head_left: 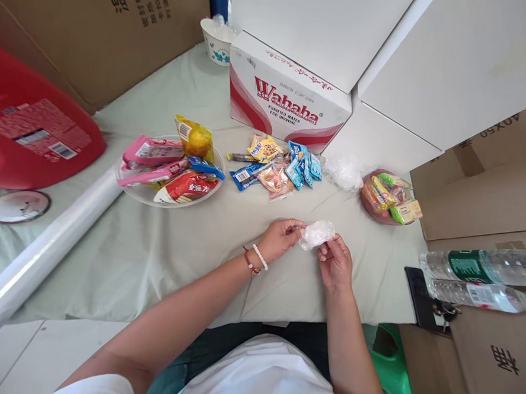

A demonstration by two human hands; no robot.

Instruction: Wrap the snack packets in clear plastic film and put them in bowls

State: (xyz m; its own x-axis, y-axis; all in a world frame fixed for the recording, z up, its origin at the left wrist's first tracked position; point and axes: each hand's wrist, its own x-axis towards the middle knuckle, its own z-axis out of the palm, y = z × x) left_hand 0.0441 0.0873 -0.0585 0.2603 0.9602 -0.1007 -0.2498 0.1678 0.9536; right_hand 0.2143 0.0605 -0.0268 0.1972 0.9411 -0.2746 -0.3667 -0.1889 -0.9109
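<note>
My left hand and my right hand both pinch a crumpled piece of clear plastic film just above the pale green tablecloth. The left wrist wears a bead bracelet and a red cord. Beyond my hands lies a loose heap of small snack packets. To its left, a clear glass plate carries several larger snack bags. At the right, a pinkish bowl is filled with wrapped snacks, with another wad of clear film beside it.
A long roll of clear film lies diagonally at the left beside a red plastic tub. A Wahaha water carton and white boxes stand at the back. Two water bottles, a phone and keys rest on cartons at the right.
</note>
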